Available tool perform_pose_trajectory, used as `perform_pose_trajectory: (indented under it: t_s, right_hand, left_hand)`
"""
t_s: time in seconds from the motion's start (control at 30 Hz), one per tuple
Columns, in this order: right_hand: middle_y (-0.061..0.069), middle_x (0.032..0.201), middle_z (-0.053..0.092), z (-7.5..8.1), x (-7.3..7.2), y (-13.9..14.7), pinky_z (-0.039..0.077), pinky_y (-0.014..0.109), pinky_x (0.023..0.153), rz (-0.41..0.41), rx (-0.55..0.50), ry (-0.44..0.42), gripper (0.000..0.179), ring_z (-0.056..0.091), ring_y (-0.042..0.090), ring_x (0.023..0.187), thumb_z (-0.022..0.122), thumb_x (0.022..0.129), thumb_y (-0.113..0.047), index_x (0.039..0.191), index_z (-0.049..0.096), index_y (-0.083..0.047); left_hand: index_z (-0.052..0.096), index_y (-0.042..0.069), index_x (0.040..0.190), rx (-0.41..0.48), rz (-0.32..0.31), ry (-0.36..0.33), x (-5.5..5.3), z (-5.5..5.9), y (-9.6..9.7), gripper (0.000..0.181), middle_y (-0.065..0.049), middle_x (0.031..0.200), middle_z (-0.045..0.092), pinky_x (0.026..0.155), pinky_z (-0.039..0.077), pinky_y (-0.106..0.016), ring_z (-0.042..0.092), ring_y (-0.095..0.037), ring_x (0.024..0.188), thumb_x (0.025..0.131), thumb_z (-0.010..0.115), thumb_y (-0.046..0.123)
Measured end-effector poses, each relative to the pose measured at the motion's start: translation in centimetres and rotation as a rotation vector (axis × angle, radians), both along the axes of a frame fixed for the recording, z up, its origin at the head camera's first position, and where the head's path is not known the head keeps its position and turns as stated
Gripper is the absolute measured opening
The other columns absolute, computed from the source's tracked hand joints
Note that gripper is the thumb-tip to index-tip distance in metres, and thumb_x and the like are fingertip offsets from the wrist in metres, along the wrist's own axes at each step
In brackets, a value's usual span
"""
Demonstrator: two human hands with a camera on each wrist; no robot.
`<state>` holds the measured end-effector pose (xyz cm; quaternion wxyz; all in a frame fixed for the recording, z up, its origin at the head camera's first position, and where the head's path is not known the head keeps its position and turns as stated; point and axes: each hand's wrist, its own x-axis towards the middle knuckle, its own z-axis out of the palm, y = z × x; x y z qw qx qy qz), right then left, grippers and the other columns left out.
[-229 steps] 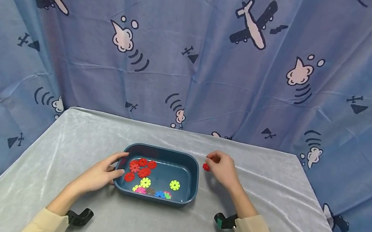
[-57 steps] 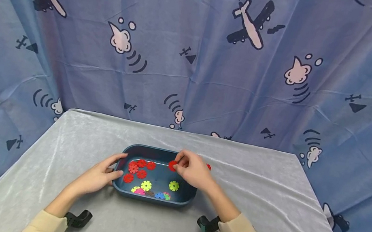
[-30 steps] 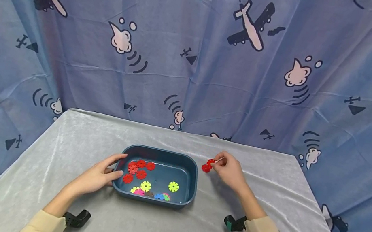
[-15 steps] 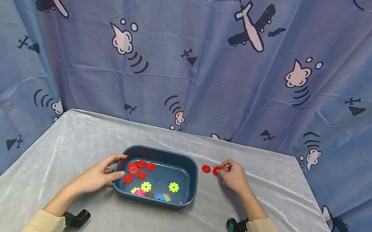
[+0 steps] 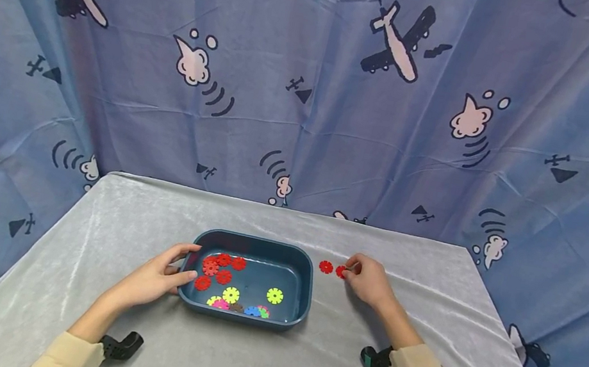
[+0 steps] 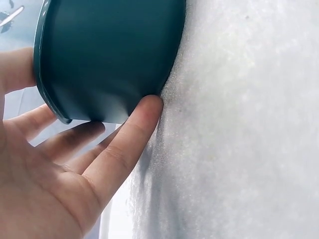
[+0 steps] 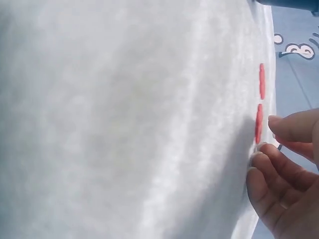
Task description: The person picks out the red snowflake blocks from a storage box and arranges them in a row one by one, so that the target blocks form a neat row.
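My left hand (image 5: 154, 277) holds the left end of a dark blue-green plastic tub (image 5: 248, 317), thumb and a finger over its rim and other fingers against the outer wall, as the left wrist view shows. Inside lie several red notched snowflake discs (image 5: 223, 277), with yellow discs (image 5: 274, 296) and a pink one (image 5: 220, 304) nearer the front. Right of the tub, two red snowflake discs lie flat in a row on the cloth. My right hand (image 5: 369, 282) has its bent fingertips at the edge of the right-hand disc (image 7: 258, 123); the left-hand disc (image 5: 326, 267) lies apart from it.
A pale grey velvety cloth (image 5: 241, 363) covers the table. Behind hangs a blue curtain (image 5: 246, 123) printed with aeroplanes and clouds. Each wrist wears a black camera mount, such as the left one (image 5: 123, 345).
My right hand came from over the tub with a red disc, set it down and shifted it beside the other, forming a row. My left hand stays on the tub.
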<state>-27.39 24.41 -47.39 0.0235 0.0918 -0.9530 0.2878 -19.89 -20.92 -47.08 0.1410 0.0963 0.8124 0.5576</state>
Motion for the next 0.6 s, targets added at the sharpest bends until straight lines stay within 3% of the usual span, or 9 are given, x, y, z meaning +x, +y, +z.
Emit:
perform_pose_trajectory:
  t_s: [0.23, 0.6]
  right_hand:
    - [0.006, 0.083, 0.064, 1.2, -0.1, -0.8, 0.049, 0.035, 0.064, 0.007, -0.029, -0.031, 0.012, 0.056, 0.019, 0.07, 0.066, 0.094, -0.007, 0.103, 0.068, 0.0]
    - [0.003, 0.078, 0.066, 3.7, 0.4, -5.4, 0.05, 0.035, 0.068, 0.077, -0.091, 0.047, 0.011, 0.059, 0.017, 0.07, 0.07, 0.093, -0.007, 0.101, 0.07, 0.001]
  left_hand:
    - [0.038, 0.012, 0.155, -0.021, 0.002, 0.005, 0.0, 0.1, 0.1, 0.059, -0.025, 0.162, 0.024, 0.081, 0.058, -0.036, 0.049, -0.044, 0.135, 0.103, 0.064, 0.023]
    - [0.037, 0.013, 0.155, -0.024, 0.005, -0.003, 0.0, 0.3, 0.2, 0.059, -0.024, 0.163, 0.024, 0.081, 0.058, -0.036, 0.049, -0.043, 0.135, 0.103, 0.063, 0.021]
